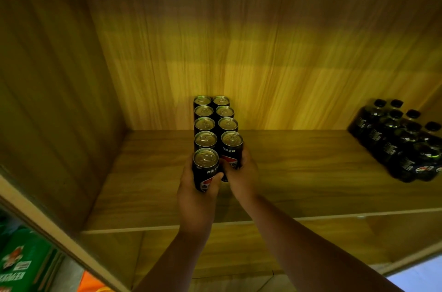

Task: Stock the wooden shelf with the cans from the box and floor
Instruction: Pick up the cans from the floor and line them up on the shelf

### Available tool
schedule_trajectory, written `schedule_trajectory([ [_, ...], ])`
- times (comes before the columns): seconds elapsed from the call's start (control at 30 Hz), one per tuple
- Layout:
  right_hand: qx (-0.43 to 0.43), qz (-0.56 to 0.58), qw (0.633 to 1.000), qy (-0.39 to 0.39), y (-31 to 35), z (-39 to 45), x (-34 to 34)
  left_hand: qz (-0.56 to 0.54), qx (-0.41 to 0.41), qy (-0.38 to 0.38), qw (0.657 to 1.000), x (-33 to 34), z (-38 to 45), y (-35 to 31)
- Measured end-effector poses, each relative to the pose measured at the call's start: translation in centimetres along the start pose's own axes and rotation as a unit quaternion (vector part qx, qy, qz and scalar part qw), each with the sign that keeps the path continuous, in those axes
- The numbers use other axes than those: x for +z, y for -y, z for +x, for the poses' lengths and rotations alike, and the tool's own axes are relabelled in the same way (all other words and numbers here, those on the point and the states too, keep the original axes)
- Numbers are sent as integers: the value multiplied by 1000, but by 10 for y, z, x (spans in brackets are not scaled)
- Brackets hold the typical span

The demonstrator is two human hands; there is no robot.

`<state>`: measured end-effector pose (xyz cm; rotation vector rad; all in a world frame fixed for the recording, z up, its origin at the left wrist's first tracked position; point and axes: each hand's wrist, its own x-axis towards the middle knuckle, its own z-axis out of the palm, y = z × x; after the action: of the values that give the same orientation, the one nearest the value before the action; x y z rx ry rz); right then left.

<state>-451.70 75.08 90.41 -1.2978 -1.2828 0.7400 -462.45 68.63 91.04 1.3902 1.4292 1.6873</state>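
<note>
Seen from the head camera, both arms reach forward onto the board of a wooden shelf [311, 172], whose back panel and left side wall are the same grained wood in dim yellow light. The left hand [195, 192] grips a black can [206, 168], fingers curled round its lower body; this can stands upright at the front of the left column, its gold top facing the camera. The right hand [241, 173] is wrapped round a second black can [231, 149], thumb on the near side and fingers on the far side, at the front of the right column. The two held cans are just beside each other, and the two hands touch between them. Whether either can's base already rests on the board cannot be told, because the hands cover the bottoms. Behind them stands a double row of cans [215, 116], seven in all, upright and packed close, running back to the rear panel: four in the left column and three in the right. Well apart, on the right end of the same board, sits a pack of dark bottles [401, 143] with black caps, tight together. At the lower left edge, outside the shelf wall, a green carton [21, 263] with print shows, and beside it a scrap of something orange [89, 283].
</note>
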Motion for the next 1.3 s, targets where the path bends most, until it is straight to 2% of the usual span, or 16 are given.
schedule_trajectory([
  [0.4,36,-63,995,67,4,-3,-25,8,-4,40,999,-6,3,4],
  [0.5,62,-88,992,59,2,-11,-32,19,-9,51,998,-14,1,5],
  [0.63,94,-132,985,53,8,-31,-49,84,-41,32,995,-30,-12,0],
  [0.77,60,-185,977,85,17,-58,-74,180,8,53,982,-51,-34,-12],
  [0.87,-11,-259,959,113,23,-80,-95,288,34,64,955,-65,-53,-26],
  [1.0,-84,-367,914,154,37,-107,-131,470,82,122,870,-83,-73,-47],
  [1.13,-143,-432,871,187,60,-131,-172,560,99,131,812,-89,-98,-92],
  [1.3,-156,-468,846,202,83,-162,-203,596,104,136,785,-92,-135,-131],
])
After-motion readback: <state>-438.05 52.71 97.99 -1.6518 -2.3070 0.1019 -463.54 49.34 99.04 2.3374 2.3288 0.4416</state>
